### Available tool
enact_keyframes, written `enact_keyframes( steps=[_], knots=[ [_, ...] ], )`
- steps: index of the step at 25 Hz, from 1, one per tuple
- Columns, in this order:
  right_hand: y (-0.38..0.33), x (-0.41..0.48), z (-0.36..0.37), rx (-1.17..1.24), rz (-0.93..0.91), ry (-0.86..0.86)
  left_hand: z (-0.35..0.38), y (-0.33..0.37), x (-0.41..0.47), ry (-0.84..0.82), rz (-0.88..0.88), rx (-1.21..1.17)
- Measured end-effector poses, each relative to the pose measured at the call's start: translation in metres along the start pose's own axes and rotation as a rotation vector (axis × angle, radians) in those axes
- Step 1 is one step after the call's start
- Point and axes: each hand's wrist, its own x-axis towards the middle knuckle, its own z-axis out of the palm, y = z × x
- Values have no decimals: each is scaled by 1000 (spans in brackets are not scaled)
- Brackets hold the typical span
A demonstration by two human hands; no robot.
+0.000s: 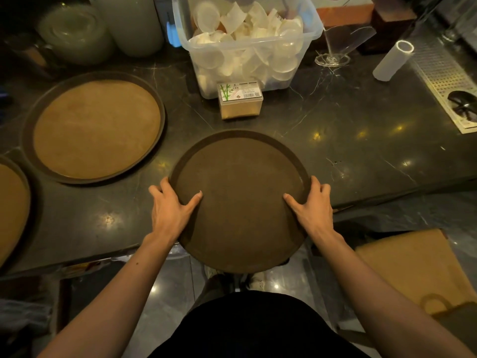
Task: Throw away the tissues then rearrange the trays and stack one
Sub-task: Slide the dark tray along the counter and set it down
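Observation:
A round dark brown tray (240, 177) hangs half over the near edge of the black marble counter (361, 140). My left hand (171, 205) grips its left rim, thumb on top. My right hand (312, 202) grips its right rim the same way. A second round tray with a tan cork surface (96, 127) lies flat on the counter to the left. A third tan tray (13, 208) shows partly at the far left edge. No tissues are visible on the trays.
A clear plastic bin (247, 45) of lids and cups stands at the back, with a toothpick box (241, 100) in front. A white roll (393, 60), a clear stand (335, 50) and a metal drip grate (444, 76) sit right. A paper bag (413, 270) stands below right.

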Motion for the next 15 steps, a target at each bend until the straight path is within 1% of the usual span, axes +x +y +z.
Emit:
enact_keyframes(
  steps=[9, 15],
  knots=[
    [4, -9, -19, 82, -95, 79, -4, 14, -33, 120, -3, -91],
    [3, -12, -32, 122, -186, 92, -11, 19, -65, 243, -21, -138]
  ],
)
